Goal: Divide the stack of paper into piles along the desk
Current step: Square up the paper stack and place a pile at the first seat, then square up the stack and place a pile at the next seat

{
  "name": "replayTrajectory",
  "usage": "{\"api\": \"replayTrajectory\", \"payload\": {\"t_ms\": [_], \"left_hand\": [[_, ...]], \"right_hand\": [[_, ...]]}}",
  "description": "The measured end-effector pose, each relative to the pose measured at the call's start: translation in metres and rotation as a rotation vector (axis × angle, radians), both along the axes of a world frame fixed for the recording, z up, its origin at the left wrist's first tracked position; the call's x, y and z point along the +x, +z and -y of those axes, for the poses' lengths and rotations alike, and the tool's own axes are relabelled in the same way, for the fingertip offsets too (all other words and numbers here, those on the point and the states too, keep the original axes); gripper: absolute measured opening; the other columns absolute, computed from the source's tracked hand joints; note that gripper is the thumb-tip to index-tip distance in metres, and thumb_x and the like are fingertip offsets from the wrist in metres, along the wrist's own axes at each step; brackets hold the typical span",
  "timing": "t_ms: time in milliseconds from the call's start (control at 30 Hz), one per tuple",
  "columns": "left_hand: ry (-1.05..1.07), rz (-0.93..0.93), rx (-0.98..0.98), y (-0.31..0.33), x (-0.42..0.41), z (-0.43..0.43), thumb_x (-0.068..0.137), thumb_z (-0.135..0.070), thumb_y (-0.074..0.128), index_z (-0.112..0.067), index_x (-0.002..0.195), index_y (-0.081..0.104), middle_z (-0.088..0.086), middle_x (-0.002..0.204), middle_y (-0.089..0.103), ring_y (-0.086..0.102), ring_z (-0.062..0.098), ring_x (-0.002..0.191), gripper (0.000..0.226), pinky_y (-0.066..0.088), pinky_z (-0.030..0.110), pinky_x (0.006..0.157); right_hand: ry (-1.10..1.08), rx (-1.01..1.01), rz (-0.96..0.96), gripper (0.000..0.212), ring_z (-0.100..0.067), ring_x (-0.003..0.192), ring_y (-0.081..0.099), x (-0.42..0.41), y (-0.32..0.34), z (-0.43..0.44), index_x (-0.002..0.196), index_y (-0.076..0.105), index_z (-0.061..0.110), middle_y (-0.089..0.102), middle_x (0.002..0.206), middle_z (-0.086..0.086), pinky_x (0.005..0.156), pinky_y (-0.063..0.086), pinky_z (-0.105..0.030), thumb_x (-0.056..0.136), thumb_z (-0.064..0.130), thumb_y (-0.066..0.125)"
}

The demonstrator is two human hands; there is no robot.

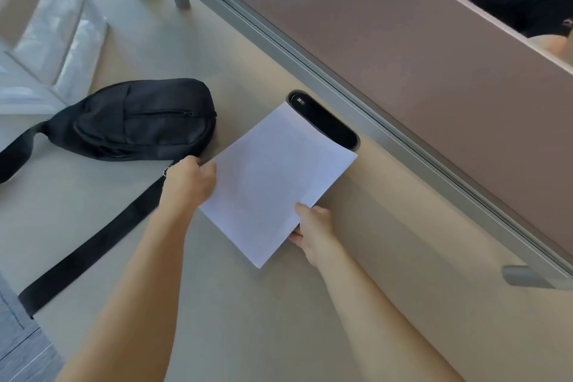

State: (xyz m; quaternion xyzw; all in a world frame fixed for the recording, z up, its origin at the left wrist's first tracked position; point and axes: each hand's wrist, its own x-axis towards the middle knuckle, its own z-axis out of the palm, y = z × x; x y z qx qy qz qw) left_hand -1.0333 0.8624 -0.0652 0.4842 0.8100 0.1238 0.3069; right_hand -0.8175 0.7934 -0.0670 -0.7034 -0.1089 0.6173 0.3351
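Paper stack (276, 177) found toward the far edge of the table (279, 319), far corner overlapping a black oval cable port (333, 122), left side just beside a soft black fabric bag (133, 121); sheets white, smooth, squared into a thin flat block. Left hand (189, 183) grip closed on the left edge, right hand (313, 229) grip pinching the near-right edge, thumb above, fingers beneath, judged to keep sheets aligned and ready for parting off a first pile. No piles yet laid along the table; whether stack fully lifted, cannot tell.
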Motion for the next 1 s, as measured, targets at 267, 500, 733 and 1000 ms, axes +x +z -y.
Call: {"api": "replayTrajectory", "payload": {"t_ms": [267, 500, 733, 1000], "left_hand": [[-0.07, -0.084, -0.038, 0.017, 0.003, 0.022, 0.09, -0.049, 0.049, -0.002, 0.099, 0.054, 0.017, 0.104, 0.059, 0.054, 0.034, 0.098, 0.048, 0.042, 0.036, 0.071], [-0.154, -0.043, 0.006, 0.077, 0.042, 0.076, 0.094, -0.047, 0.049, -0.008, 0.141, 0.046, 0.01, 0.14, 0.053, 0.044, 0.029, 0.132, 0.061, 0.038, 0.04, 0.101], [-0.391, 0.032, 0.034, 0.158, 0.137, 0.194, 0.091, -0.049, 0.049, -0.02, 0.104, 0.065, -0.001, 0.106, 0.066, 0.061, 0.024, 0.099, 0.035, 0.048, 0.034, 0.085], [-0.751, 0.125, 0.143, 0.248, 0.286, 0.387, 0.093, -0.036, 0.055, -0.019, 0.082, 0.061, 0.011, 0.086, 0.066, 0.061, 0.027, 0.08, 0.021, 0.046, 0.032, 0.069]], "right_hand": [[0.17, -0.019, 0.328, 0.026, -0.027, 0.073, 0.07, 0.038, 0.033, 0.013, 0.084, 0.065, 0.003, 0.067, 0.075, -0.01, 0.083, 0.06, -0.046, 0.085, 0.028, 0.06], [0.123, 0.065, 0.244, 0.018, -0.02, 0.059, 0.058, 0.087, 0.073, 0.093, 0.084, 0.058, 0.008, 0.061, 0.071, -0.011, 0.058, 0.047, -0.028, 0.095, 0.021, 0.057], [0.065, 0.316, 0.183, 0.017, -0.017, 0.059, 0.064, 0.157, 0.156, 0.235, 0.08, 0.061, 0.011, 0.066, 0.072, -0.008, 0.061, 0.048, -0.026, 0.095, 0.017, 0.056], [-0.163, 0.461, 0.29, 0.028, -0.014, 0.052, 0.061, 0.292, 0.246, 0.459, 0.066, 0.061, 0.014, 0.064, 0.056, -0.001, 0.057, 0.048, -0.026, 0.094, 0.018, 0.059]]}}
